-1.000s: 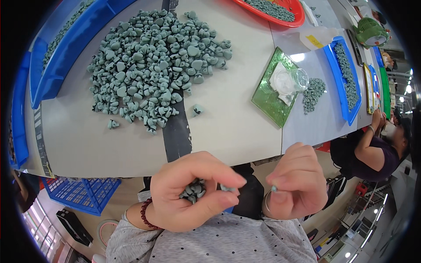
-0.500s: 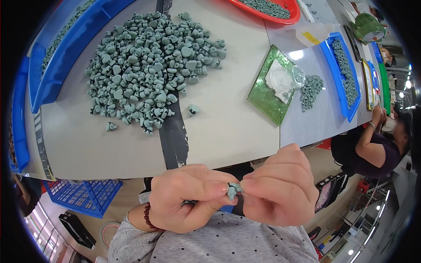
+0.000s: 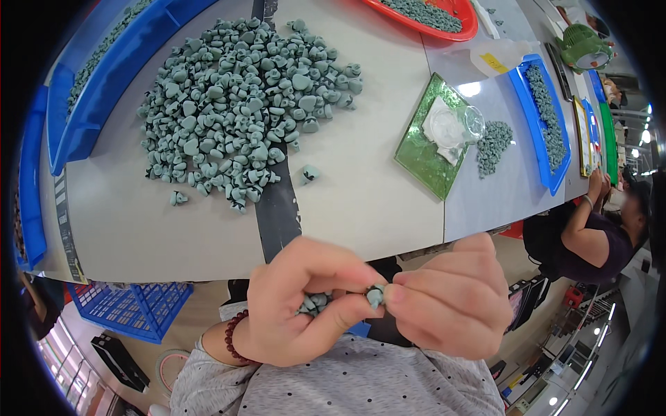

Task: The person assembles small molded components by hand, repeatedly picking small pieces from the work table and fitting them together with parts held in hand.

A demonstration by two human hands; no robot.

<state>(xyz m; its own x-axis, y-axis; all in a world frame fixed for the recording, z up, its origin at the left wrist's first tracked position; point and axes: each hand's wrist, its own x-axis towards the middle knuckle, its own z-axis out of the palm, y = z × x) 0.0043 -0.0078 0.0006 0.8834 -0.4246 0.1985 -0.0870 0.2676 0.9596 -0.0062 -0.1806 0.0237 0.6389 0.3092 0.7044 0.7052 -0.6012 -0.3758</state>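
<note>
Just beyond my shirt front, a small grey-green moulded piece with dark markings (image 3: 375,297) sits between the fingertips of both hands. My left hand (image 3: 281,298), a beaded bracelet at its wrist, is closed with thumb and forefinger at the piece. More grey-green pieces (image 3: 314,303) show inside its curled fingers. From the other side my right hand (image 3: 454,301) pinches the same piece, its other fingers folded. On the table ahead lies a large heap of similar pieces (image 3: 222,104), with a single loose piece (image 3: 309,173) at its right.
A blue tray (image 3: 104,97) stands at the left, a red basin (image 3: 461,21) at the back. Further right are a green board (image 3: 420,149) bearing a clear dish (image 3: 444,123), a small pile of parts (image 3: 494,142) and another blue tray (image 3: 555,177). At far right another person (image 3: 590,236) works.
The fingers of my left hand have lifted and opened out somewhat, baring the pieces in its palm. The pinched piece has turned and shifted slightly right. My right hand moved slightly.
</note>
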